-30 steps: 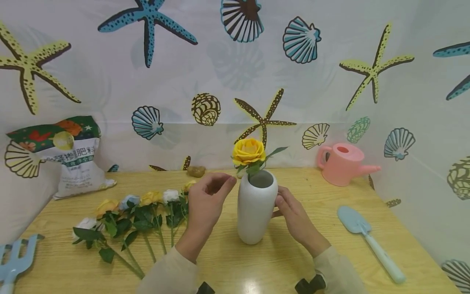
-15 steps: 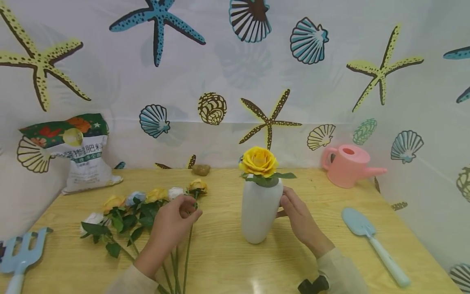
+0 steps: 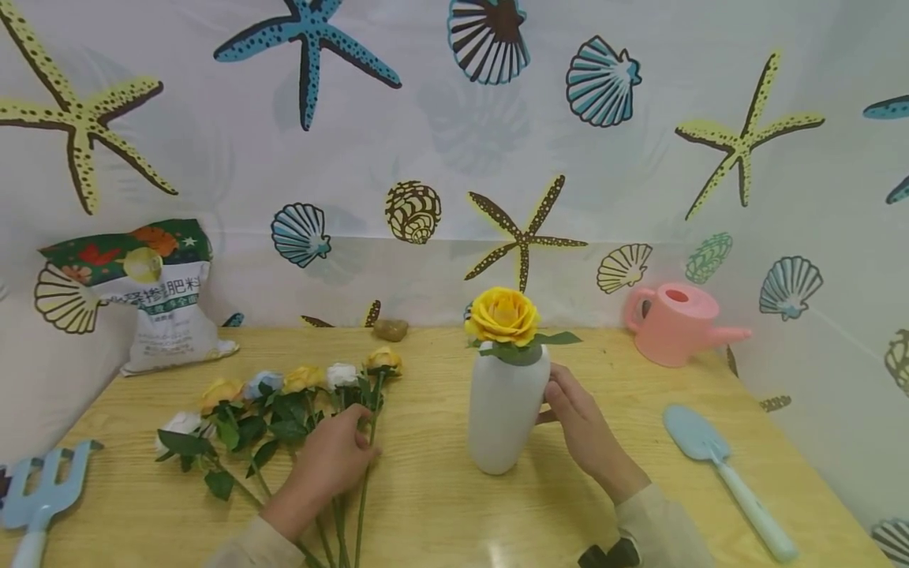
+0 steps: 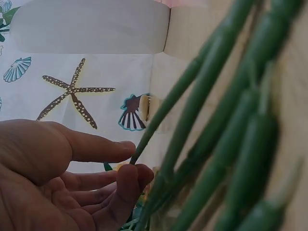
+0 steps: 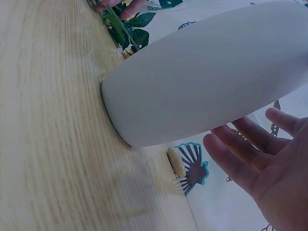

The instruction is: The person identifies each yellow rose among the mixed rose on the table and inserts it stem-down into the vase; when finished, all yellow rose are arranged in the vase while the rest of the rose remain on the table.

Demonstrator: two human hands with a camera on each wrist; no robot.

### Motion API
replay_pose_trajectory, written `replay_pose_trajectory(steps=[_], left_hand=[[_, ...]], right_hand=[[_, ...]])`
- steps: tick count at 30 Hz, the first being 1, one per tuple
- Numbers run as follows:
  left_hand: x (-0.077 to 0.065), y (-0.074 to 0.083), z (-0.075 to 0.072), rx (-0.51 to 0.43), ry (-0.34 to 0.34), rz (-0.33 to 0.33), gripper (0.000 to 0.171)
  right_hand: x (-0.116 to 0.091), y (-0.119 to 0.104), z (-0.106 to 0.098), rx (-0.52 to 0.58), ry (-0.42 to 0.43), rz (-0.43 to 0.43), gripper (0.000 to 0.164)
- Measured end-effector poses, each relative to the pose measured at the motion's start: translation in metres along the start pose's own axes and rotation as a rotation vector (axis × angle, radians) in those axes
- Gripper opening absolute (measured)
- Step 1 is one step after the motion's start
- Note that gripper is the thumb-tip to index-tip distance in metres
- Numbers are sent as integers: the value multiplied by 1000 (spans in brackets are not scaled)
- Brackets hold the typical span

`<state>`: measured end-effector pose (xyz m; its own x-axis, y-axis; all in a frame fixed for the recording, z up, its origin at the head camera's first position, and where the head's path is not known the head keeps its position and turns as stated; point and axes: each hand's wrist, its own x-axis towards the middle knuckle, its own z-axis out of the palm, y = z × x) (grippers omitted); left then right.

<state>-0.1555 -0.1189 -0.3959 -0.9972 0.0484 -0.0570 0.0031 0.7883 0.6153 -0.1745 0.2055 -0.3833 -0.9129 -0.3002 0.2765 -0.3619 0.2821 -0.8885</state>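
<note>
A white vase (image 3: pixel 506 410) stands upright on the table with a yellow rose (image 3: pixel 503 317) in its mouth, the bloom and leaves over the rim. My right hand (image 3: pixel 586 430) is at the vase's right side; in the right wrist view its fairly straight fingers (image 5: pixel 236 159) touch the vase wall. On the left, my left hand (image 3: pixel 328 457) is over the row of lying artificial roses. Its thumb and forefinger pinch the green stem (image 4: pixel 159 118) of the rightmost one, a yellow-orange rose (image 3: pixel 384 361). Other green stems (image 4: pixel 192 120) run close beside those fingers.
White, blue and yellow roses (image 3: pixel 263 384) lie farther left. A blue hand fork (image 3: pixel 44 493) is at the left edge, a fertilizer bag (image 3: pixel 166 308) behind. At right lie a light blue trowel (image 3: pixel 731 473) and a pink watering can (image 3: pixel 675 325). A brown stone (image 3: pixel 390 330) sits at the back.
The yellow rose has sunk into the vase. My left hand has moved from beside the vase leftward and down to the lying roses and now pinches a stem. My right hand stays at the vase.
</note>
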Motion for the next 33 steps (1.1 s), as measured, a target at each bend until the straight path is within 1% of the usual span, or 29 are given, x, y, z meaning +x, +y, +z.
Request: replay_pose_trajectory(steps=[4, 8, 11, 14, 15, 17, 19, 21, 24, 26, 27, 28, 30, 31, 33], left_hand=[[0, 0, 1, -32, -9, 8, 45], [-2, 5, -2, -100, 9, 27, 46], [-5, 13, -6, -237, 28, 32, 49], [-9, 21, -12, -409, 96, 35, 55], [-10, 24, -15, -468, 128, 29, 57], [-12, 30, -19, -580, 219, 44, 61], [-13, 35, -22, -705, 318, 64, 62], [-13, 43, -24, -841, 438, 100, 62], [-12, 56, -25, -1091, 650, 211, 61], [-10, 66, -27, -1265, 779, 310, 61], [-10, 72, -29, -1345, 831, 363, 61], [-10, 77, -30, -1409, 873, 415, 61], [-11, 88, -32, -1484, 927, 490, 61], [-12, 94, -33, -1507, 942, 520, 60], [-13, 104, -32, -1505, 962, 559, 59]], right_hand=[[-1, 1, 0, 4, -3, -16, 43], [-3, 2, -1, 0, -7, -34, 42], [-3, 1, -1, -7, -12, -43, 43], [-3, 0, -1, -9, -16, -49, 44], [-2, 0, -1, -10, -16, -47, 44], [-2, -1, 0, -10, -15, -42, 45], [-1, -1, 0, -12, -14, -37, 46], [-1, -1, 0, -15, -14, -38, 46], [-1, -1, -1, -16, -15, -53, 45], [0, 0, -1, -16, -17, -65, 45], [0, 0, -1, -16, -18, -69, 44], [0, 0, -1, -16, -21, -72, 44], [0, 1, -1, -17, -26, -74, 44], [0, 1, -1, -18, -28, -74, 45], [0, 1, -1, -21, -31, -73, 45]])
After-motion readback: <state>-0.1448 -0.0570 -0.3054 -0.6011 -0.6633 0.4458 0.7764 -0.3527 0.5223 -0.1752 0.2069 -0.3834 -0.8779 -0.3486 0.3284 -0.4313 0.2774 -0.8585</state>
